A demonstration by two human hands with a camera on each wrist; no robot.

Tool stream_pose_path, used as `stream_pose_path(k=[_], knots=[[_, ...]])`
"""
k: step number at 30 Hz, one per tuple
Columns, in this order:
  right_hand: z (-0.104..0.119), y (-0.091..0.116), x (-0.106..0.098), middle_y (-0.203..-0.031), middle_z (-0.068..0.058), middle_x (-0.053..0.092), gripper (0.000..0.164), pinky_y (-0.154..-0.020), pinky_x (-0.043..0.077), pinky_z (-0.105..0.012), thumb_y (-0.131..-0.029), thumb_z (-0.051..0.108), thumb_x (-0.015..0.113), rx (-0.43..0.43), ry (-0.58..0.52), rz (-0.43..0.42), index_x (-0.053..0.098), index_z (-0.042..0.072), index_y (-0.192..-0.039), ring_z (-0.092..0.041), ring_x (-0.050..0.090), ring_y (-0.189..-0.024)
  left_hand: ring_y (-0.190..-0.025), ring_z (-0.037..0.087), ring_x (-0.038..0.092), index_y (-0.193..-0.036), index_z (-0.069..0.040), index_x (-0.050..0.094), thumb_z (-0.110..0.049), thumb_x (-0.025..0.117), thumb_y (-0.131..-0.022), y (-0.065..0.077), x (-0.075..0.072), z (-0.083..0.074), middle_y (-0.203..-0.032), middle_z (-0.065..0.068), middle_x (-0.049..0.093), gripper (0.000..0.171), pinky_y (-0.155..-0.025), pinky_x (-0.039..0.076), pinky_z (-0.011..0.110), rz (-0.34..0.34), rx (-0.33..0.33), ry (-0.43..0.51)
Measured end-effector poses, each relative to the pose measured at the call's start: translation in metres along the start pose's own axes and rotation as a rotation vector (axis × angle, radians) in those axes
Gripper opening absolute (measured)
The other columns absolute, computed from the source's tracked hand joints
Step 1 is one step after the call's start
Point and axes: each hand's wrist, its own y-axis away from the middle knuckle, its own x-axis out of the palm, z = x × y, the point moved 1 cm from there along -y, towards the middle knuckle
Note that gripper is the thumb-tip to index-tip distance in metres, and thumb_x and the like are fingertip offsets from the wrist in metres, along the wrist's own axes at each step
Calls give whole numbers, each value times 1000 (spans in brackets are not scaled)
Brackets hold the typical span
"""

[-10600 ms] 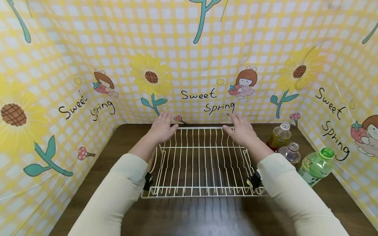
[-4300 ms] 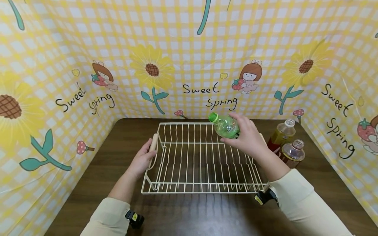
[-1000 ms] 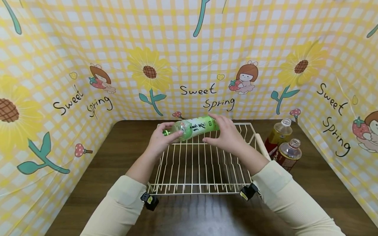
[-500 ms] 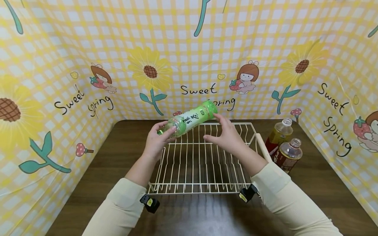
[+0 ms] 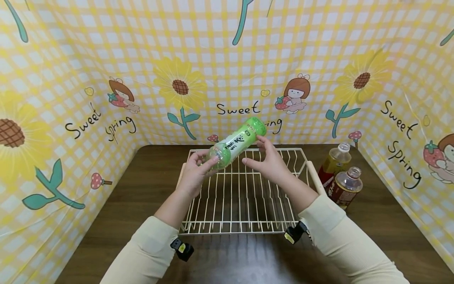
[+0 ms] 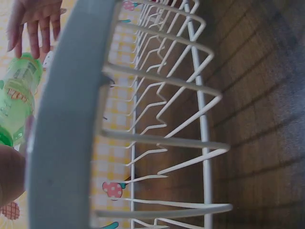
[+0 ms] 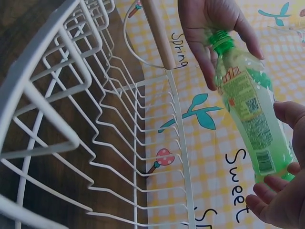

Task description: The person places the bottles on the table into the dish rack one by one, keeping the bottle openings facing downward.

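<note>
A green plastic drink bottle is tilted above the wire dish rack, its labelled base end raised toward the back right. My left hand grips it around the neck and shoulder. In the right wrist view, the bottle's green top lies against the palm of that left hand. Near the base is my right hand, thumb and fingers spread. Its fingertips are close to the bottle; whether they touch it I cannot tell. The left wrist view shows the right hand's fingers extended by the bottle's base.
Two more drink bottles stand right of the rack: one with a yellow and red label, one with a dark red label. The rack has a wooden handle. A patterned cloth walls the brown table.
The green bottle, earlier standing at the right, was lifted over the rack by my right hand. My left hand now grips its neck; the base has swung upward and my right hand has loosened.
</note>
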Motion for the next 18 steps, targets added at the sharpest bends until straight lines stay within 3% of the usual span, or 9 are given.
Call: stream_pose_path(k=[5, 11, 18], knots=[[0, -1, 3, -150, -15, 42, 92, -110, 39, -55, -84, 34, 76, 5, -57, -24, 21, 16, -155, -33, 41, -138, -95, 14, 55, -128, 1, 39, -10, 64, -91, 3, 5, 7, -115, 11, 52, 45, -80, 55, 24, 37, -46, -98], [3, -2, 4, -145, -17, 47, 89, -107, 44, -51, -85, 27, 75, 4, -152, -45, 21, 14, -154, -35, 47, -133, -98, 16, 54, -140, 1, 39, -13, 65, -90, 9, 11, 10, -123, 14, 51, 59, -78, 50, 22, 109, -74, -198], [6, -3, 7, -144, -20, 46, 90, -100, 51, -47, -87, 21, 72, 36, -246, -30, 14, 13, -156, -36, 53, -127, -101, 20, 55, -141, 2, 35, -10, 67, -86, 14, 18, 14, -125, 19, 47, 65, -77, 52, 24, 201, -102, -229]])
